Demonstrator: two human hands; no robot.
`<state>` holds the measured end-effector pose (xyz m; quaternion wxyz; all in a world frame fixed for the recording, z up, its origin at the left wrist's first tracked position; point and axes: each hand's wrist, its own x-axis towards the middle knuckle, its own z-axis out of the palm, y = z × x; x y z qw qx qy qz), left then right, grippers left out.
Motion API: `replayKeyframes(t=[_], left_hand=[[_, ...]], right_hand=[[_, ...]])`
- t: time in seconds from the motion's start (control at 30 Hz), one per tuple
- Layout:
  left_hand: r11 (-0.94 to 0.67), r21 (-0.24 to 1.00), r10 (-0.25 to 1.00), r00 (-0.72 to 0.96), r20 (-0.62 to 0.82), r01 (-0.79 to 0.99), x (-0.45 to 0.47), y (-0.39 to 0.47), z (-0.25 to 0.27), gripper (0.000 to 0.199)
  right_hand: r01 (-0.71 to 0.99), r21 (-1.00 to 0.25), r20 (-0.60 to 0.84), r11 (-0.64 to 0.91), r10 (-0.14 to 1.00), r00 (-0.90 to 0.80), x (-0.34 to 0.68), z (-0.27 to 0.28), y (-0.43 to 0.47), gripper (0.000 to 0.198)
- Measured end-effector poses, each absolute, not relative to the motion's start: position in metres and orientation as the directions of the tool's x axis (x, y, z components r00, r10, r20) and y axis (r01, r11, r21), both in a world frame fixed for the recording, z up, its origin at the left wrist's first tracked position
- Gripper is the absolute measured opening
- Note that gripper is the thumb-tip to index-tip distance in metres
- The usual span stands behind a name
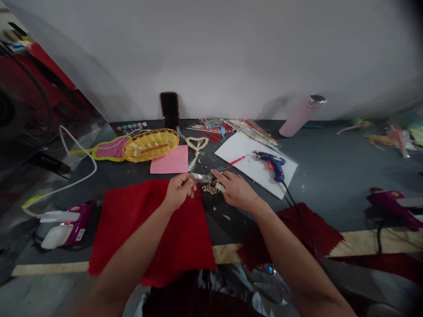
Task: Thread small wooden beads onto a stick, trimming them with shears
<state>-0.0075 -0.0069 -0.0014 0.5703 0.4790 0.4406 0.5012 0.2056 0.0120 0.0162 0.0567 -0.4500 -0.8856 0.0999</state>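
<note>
My right hand (pixel 237 190) is closed round the handles of a pair of pruning shears (pixel 201 177), whose metal blades point left. Thumb and fingers pinched, my left hand (pixel 180 190) is right at the blade tips; whatever sits in that pinch is too small to make out. Under the shears lies a small pile of short wooden pieces (pixel 210 189). Just beyond the blades are a heart-shaped string of pale beads (pixel 197 144) with a tassel and a pink paper sheet (pixel 170 160). A red felt cloth (pixel 148 229) spreads beneath my left forearm.
A blue glue gun (pixel 272 164) rests on a white board (pixel 238 149), its cord trailing over dark red cloth (pixel 310 224). Behind stand a phone (pixel 170 110) and a pink bottle (pixel 302 115). Leftward are a yellow basket (pixel 152 145) and a purple-and-white power strip (pixel 71 226). Sticks (pixel 251 131) lie near the wall.
</note>
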Motion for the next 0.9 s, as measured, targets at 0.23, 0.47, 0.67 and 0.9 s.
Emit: replayKeyframes(t=[0.23,0.47,0.67,0.9], left_hand=[[0.245,0.922,0.946,0.281,-0.16,-0.301,-0.011,-0.009,0.004,0.024],[0.28,0.886,0.945,0.267,-0.188,-0.368,-0.012,-0.007,-0.001,0.02],[0.181,0.938,0.973,0.195,-0.126,-0.297,-0.008,-0.007,-0.006,0.023],[0.065,0.987,0.991,0.128,-0.047,-0.148,-0.005,-0.008,-0.005,0.026]], right_hand=[[0.771,-0.216,-0.001,0.6,0.789,-0.614,0.205,0.017,0.016,0.069],[0.777,-0.223,-0.022,0.589,0.793,-0.608,0.203,0.015,0.012,0.064],[0.747,-0.299,-0.028,0.594,0.777,-0.629,0.206,0.009,0.014,0.065],[0.711,-0.36,-0.036,0.604,0.753,-0.657,0.211,0.013,0.015,0.065]])
